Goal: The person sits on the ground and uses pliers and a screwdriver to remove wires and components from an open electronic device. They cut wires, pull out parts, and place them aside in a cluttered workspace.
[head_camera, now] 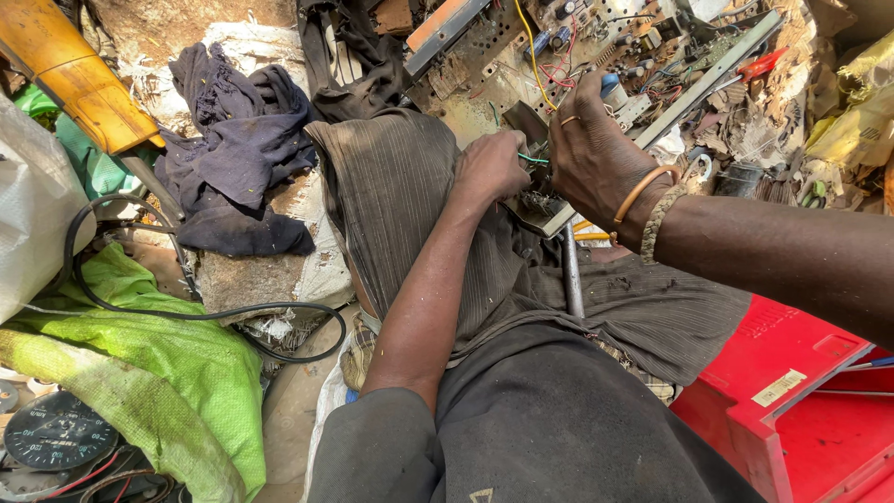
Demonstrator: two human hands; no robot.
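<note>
The left hand point(491, 166) pinches a thin green wire point(534, 159), and the right hand point(596, 154) grips the metal chassis point(545, 216) resting on the person's knee. The chassis looks stiff, fairly heavy and sharp-edged, best held by its frame; the wire is light and limp.

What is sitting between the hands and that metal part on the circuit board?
Nothing visible. The left hand is fisted right against the small metal part, gripping a green wire. The right hand rests on the circuit board directly above it. Loose yellow and red wires lie farther up, clear of both hands.
</note>
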